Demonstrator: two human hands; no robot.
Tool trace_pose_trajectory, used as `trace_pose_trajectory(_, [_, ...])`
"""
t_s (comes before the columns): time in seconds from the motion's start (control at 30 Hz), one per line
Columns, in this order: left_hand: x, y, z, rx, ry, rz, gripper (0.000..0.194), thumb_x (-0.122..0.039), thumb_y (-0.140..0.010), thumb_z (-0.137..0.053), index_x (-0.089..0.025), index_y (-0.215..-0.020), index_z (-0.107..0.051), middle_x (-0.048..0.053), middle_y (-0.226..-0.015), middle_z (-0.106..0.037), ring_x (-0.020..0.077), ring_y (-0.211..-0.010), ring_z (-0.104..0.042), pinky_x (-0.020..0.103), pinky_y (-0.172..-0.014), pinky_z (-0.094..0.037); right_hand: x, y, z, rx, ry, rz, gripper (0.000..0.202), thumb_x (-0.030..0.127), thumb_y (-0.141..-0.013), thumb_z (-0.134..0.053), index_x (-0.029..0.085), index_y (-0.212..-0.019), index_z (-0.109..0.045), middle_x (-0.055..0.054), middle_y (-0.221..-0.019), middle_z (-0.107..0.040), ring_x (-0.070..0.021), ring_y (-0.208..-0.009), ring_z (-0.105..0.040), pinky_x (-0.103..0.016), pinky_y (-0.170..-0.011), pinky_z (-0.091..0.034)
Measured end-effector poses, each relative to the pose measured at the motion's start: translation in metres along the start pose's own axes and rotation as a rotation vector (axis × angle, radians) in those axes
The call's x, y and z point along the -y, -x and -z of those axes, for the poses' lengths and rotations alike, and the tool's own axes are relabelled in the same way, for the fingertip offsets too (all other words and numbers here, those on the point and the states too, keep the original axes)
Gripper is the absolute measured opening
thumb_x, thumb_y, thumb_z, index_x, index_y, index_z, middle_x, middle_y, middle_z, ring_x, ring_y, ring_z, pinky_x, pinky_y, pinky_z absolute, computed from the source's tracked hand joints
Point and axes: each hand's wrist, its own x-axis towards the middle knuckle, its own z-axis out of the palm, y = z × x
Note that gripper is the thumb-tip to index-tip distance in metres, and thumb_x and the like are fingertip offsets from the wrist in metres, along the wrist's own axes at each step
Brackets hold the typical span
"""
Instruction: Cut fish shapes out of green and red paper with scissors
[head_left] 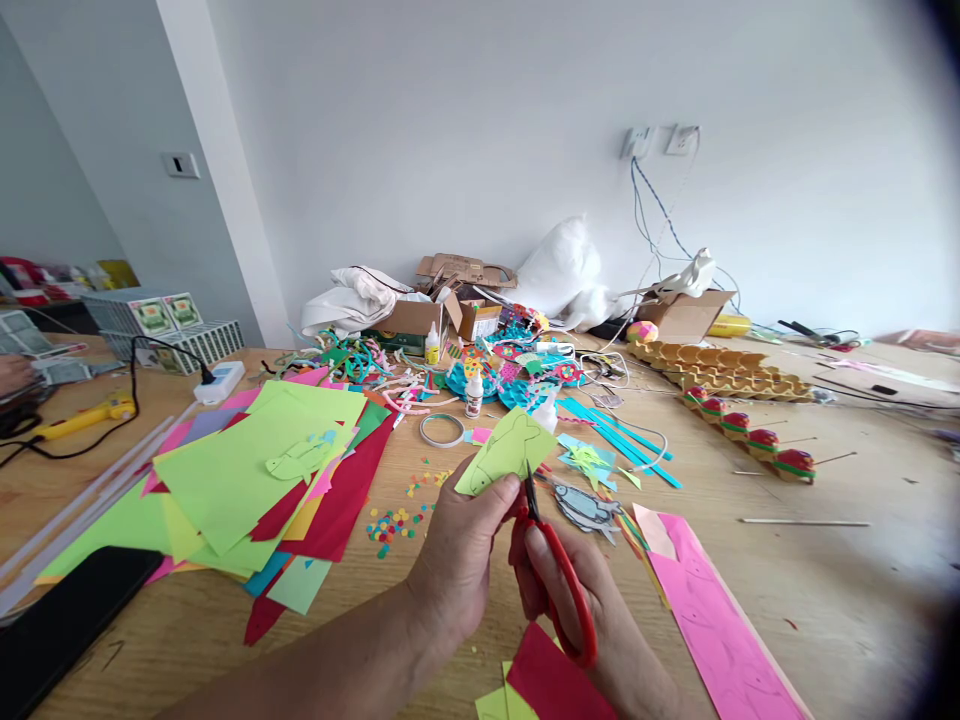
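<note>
My left hand pinches a piece of light green paper that has a fish outline drawn on it. Red-handled scissors are in my right hand, with my fingers through the loops. Their dark blades meet the paper's lower right edge, and the lower blade is partly hidden. Just beyond my right hand lies a grey-blue paper fish. Below my hands are a red paper piece and some light green scraps.
Coloured paper sheets are piled at left, near a black phone. Pink paper with drawn outlines lies at right. Farther back are a tape roll, a glue bottle, egg-carton strips and cardboard boxes.
</note>
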Motion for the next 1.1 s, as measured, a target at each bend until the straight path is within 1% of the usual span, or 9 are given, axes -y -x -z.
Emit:
trace_pose_trajectory(0.1, [0.000,0.000,0.000,-0.002,-0.005,0.003,0.022,-0.018,-0.074,-0.061,-0.018,-0.096,-0.066,0.001,-0.081,-0.066,0.0134,-0.076,-0.058,0.025,-0.073,-0.045,-0.001,-0.001,0.000,-0.003,-0.010,-0.014,0.049,0.061,-0.084,-0.034,0.018,-0.065,-0.047,0.005,-0.045,-0.041,-0.0091,-0.041,-0.035,-0.022,-0.042,-0.025])
trace_pose_trajectory(0.27, [0.000,-0.002,0.000,0.022,-0.023,-0.009,0.021,-0.017,-0.076,-0.059,-0.016,-0.096,-0.064,0.003,-0.087,-0.066,0.0139,-0.081,-0.057,0.027,-0.077,-0.045,-0.001,-0.001,0.001,-0.002,-0.026,-0.033,0.048,0.061,-0.083,-0.036,0.018,-0.065,-0.047,0.005,-0.044,-0.042,-0.0090,-0.040,-0.035,-0.021,-0.041,-0.026])
trace_pose_trajectory(0.5, [-0.004,-0.006,0.002,0.034,-0.097,-0.017,0.022,-0.019,-0.074,-0.062,-0.016,-0.096,-0.065,0.003,-0.084,-0.065,0.0135,-0.076,-0.055,0.028,-0.074,-0.044,0.003,-0.002,0.006,0.004,0.012,-0.042,0.047,0.061,-0.082,-0.035,0.020,-0.062,-0.046,0.005,-0.041,-0.042,-0.0104,-0.038,-0.038,-0.022,-0.041,-0.030])
trace_pose_trajectory(0.7, [-0.006,-0.008,0.003,0.041,-0.117,-0.004,0.014,-0.022,-0.072,-0.063,-0.014,-0.083,-0.068,0.004,-0.076,-0.066,0.0132,-0.070,-0.054,0.027,-0.070,-0.043,0.007,-0.003,0.007,0.016,-0.009,-0.080,0.048,0.065,-0.078,-0.037,0.020,-0.062,-0.047,0.006,-0.039,-0.040,-0.0101,-0.036,-0.036,-0.022,-0.040,-0.031])
trace_pose_trajectory(0.93, [-0.010,-0.011,0.004,0.060,-0.137,-0.003,0.014,-0.023,-0.071,-0.063,-0.015,-0.081,-0.068,0.003,-0.073,-0.066,0.0127,-0.066,-0.054,0.026,-0.067,-0.043,0.010,0.000,0.008,0.060,0.010,-0.062,0.046,0.063,-0.080,-0.036,0.021,-0.063,-0.046,0.005,-0.042,-0.042,-0.0104,-0.039,-0.036,-0.022,-0.041,-0.029])
trace_pose_trajectory(1.1, [-0.011,-0.008,0.001,0.122,-0.113,-0.018,0.014,-0.021,-0.076,-0.058,-0.016,-0.082,-0.069,0.002,-0.075,-0.067,0.0121,-0.066,-0.056,0.025,-0.067,-0.044,0.006,-0.002,0.010,0.073,0.014,-0.029,0.045,0.060,-0.083,-0.035,0.020,-0.066,-0.047,0.005,-0.046,-0.044,-0.0110,-0.042,-0.039,-0.022,-0.043,-0.030])
